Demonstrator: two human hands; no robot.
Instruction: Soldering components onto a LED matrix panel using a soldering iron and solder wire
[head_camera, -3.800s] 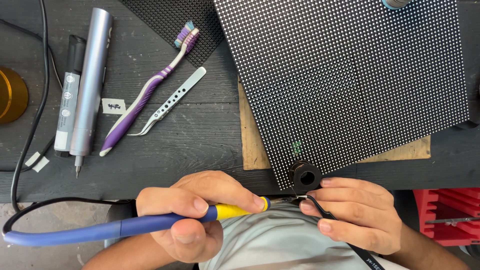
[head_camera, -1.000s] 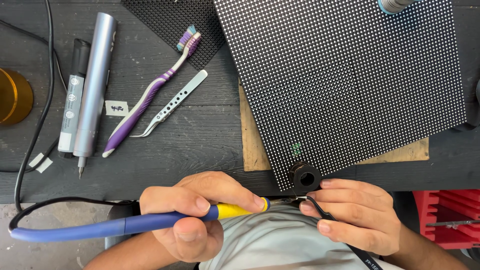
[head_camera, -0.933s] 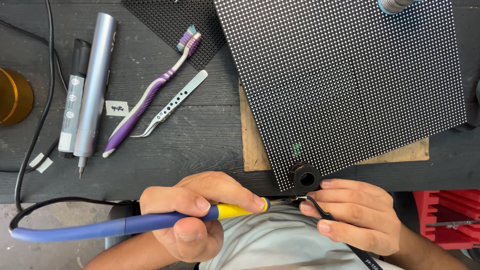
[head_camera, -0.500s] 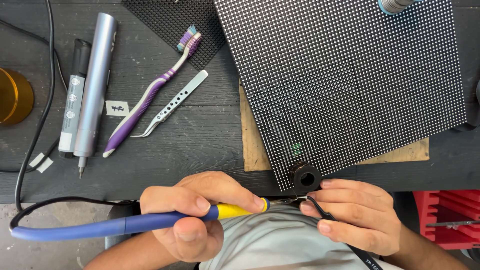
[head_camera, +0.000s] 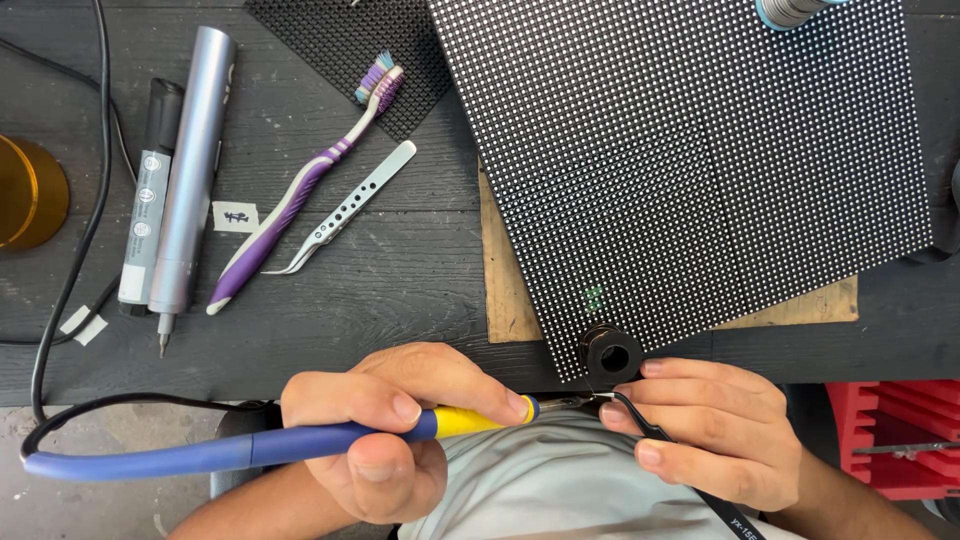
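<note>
Toothbrush (head_camera: 300, 195) left of panel (head_camera: 690, 160); tweezers (head_camera: 345, 208) between.

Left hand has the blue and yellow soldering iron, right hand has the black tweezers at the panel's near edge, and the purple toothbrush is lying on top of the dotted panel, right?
Not quite. The head view shows the purple toothbrush on the dark bench, left of the dotted panel, beside the metal tweezers. The rest holds: left hand grips the soldering iron, right hand holds the black tweezers at the panel's near edge.

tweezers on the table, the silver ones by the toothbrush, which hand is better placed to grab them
Probably the left hand: the silver tweezers lie up on its side of the table, beside the purple toothbrush. It holds the soldering iron, though. The right hand sits farther off, gripping black tweezers.
</note>
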